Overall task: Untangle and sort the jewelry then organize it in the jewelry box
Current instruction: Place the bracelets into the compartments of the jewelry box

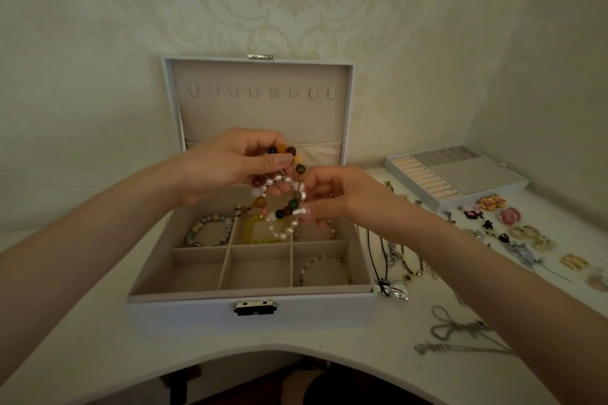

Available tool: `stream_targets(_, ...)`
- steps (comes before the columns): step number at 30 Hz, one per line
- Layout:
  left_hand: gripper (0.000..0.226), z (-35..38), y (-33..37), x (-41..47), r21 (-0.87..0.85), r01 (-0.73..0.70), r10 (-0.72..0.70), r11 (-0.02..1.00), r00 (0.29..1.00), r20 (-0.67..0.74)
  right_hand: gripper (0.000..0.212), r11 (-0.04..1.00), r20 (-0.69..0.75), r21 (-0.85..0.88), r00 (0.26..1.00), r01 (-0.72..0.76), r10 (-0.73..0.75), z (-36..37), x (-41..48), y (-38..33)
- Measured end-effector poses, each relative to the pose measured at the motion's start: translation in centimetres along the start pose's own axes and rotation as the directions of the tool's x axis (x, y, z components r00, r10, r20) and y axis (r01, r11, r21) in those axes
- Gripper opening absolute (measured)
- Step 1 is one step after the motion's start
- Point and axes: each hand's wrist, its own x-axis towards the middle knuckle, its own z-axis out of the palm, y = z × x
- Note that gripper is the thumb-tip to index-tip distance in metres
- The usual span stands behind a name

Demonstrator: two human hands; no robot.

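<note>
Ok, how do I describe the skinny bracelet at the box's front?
Start at the open white jewelry box on the table. In the row of compartments nearest its front latch, look in the right-hand one. The skinny bracelet there, with tiny pale beads, is the only piece in that row.

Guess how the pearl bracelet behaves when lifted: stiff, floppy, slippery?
Likely floppy: the pearl bracelet droops in a loop below the right hand. Round beads probably roll if dropped. May snag: it's twined with the coloured bead bracelet.
</note>
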Motion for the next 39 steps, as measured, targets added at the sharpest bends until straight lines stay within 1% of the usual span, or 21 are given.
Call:
stream_targets(3,0.021,-0.3,0.1,-0.2,0.101,-0.038,0.045,0.994,0.997,-0.065,0.013,1.0,-0.014,0.001,1.0,0.009,-0.009,0.0,0.1,0.1)
stream_targets(6,0.016,-0.3,0.0,-0.1,0.175,-0.045,0.085,0.984,0.969,-0.23,0.01,0.998,-0.039,-0.054,0.999,0.013,-0.015,0.1,0.3,0.1)
stream_targets(8,0.015,-0.3,-0.4,0.0,0.242,-0.017,0.098,0.97,0.939,-0.329,0.008,0.996,-0.037,-0.091,0.999,0.01,-0.013,0.4,0.4,0.0)
stream_targets(11,0.017,-0.6,-0.8,0.2,0.285,0.044,0.073,0.958,0.919,-0.387,0.007,0.994,0.013,-0.111,1.0,0.011,-0.009,1.0,0.3,-0.6)
stream_targets(15,0.02,-1.1,-1.4,-0.1,0.319,0.085,0.045,0.944,0.924,-0.38,0.007,0.993,0.081,-0.108,0.996,0.046,-0.037,2.1,0.5,-1.4)
stream_targets(18,0.021,-1.3,-1.7,-0.7,0.368,0.081,0.06,0.926,0.932,-0.358,0.007,0.995,0.128,-0.087,0.991,0.056,-0.045,3.0,0.8,-1.6)
stream_targets(21,0.021,-1.6,-1.9,-1.2,0.378,0.074,0.069,0.923,0.933,-0.352,0.008,0.993,0.157,-0.091,0.986,0.072,-0.057,3.7,1.2,-1.9)
stream_targets(25,0.021,-2.1,-2.2,-1.7,0.396,0.081,0.063,0.915,0.939,-0.339,0.013,0.978,0.181,-0.187,0.982,0.088,-0.054,4.3,1.9,-1.7)
stream_targets(28,0.018,-2.3,-2.5,-2.0,0.423,0.085,0.06,0.902,0.946,-0.319,0.007,0.943,0.197,-0.324,0.98,0.075,-0.011,4.8,2.1,-1.3)
stream_targets(29,0.017,-2.4,-2.6,-2.2,0.431,0.085,0.059,0.898,0.949,-0.311,0.006,0.936,0.206,-0.344,0.979,0.07,0.002,4.9,2.2,-1.1)
stream_targets(31,0.016,-2.6,-2.8,-2.4,0.445,0.081,0.061,0.892,0.953,-0.297,0.007,0.942,0.228,-0.332,0.974,0.057,0.021,4.8,2.1,-1.1)
stream_targets(34,0.015,-2.9,-2.9,-2.7,0.447,0.066,0.066,0.892,0.959,-0.274,0.008,0.978,0.27,-0.21,0.962,0.01,0.048,4.6,2.0,-1.4)
stream_targets(35,0.015,-3.0,-2.9,-2.8,0.436,0.061,0.063,0.898,0.962,-0.264,0.009,0.981,0.27,-0.194,0.961,-0.004,0.057,4.6,2.0,-1.4)
stream_targets(36,0.015,-3.0,-2.9,-2.9,0.426,0.053,0.062,0.903,0.966,-0.252,0.009,0.971,0.252,-0.239,0.966,0.0,0.062,4.6,2.1,-1.2)
stream_targets(37,0.014,-3.0,-2.9,-3.1,0.419,0.047,0.061,0.907,0.969,-0.241,0.01,0.934,0.217,-0.356,0.975,0.025,0.057,4.6,2.3,-0.8)
stream_targets(38,0.014,-3.1,-2.8,-3.2,0.414,0.042,0.058,0.909,0.972,-0.227,0.013,0.862,0.174,-0.503,0.984,0.062,0.031,4.6,2.5,-0.4)
stream_targets(39,0.015,-3.1,-2.8,-3.4,0.408,0.037,0.054,0.912,0.976,-0.209,0.015,0.789,0.129,-0.608,0.992,0.088,-0.012,4.6,2.7,-0.1)
